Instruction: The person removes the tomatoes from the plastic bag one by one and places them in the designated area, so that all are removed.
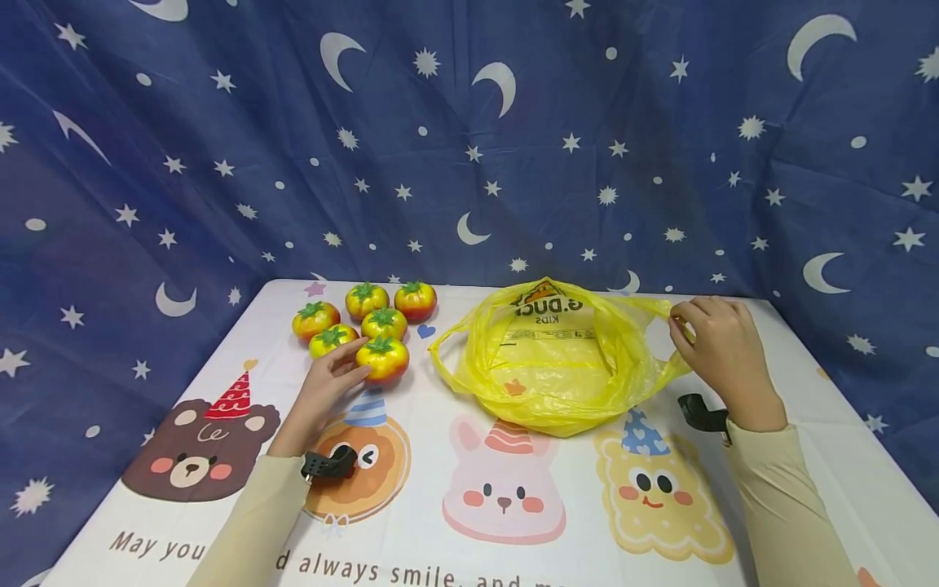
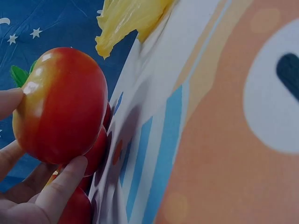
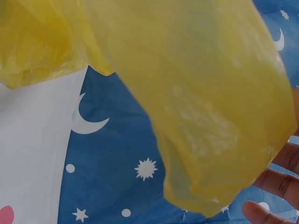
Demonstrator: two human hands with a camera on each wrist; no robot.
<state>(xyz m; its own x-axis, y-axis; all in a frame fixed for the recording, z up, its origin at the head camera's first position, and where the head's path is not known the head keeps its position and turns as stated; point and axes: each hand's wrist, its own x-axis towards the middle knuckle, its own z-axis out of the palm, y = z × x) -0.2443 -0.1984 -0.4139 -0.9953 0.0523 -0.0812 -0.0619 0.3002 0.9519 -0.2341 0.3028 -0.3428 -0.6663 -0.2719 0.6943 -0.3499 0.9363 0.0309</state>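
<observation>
My left hand (image 1: 327,391) grips a toy tomato (image 1: 385,360), yellow and red with a green leafy top. In the left wrist view that tomato (image 2: 65,107) sits between thumb and fingertips, and a shadow falls on the cloth beside it. Several matching tomatoes (image 1: 366,301) stand grouped just behind and left of this hand. At the right, my right hand (image 1: 722,350) pinches a handle of a yellow plastic bag (image 1: 553,417) with dark printing. The bag lies with its mouth spread wide. Close up in the right wrist view, the bag's handle (image 3: 201,107) covers part of the fingers.
A white tablecloth (image 1: 411,538) with cartoon figures and lettering covers the table. Behind it hangs a dark blue curtain (image 1: 440,98) with moons and stars, meeting the table's back edge. The bag's other handle (image 1: 444,359) loops out toward the tomatoes.
</observation>
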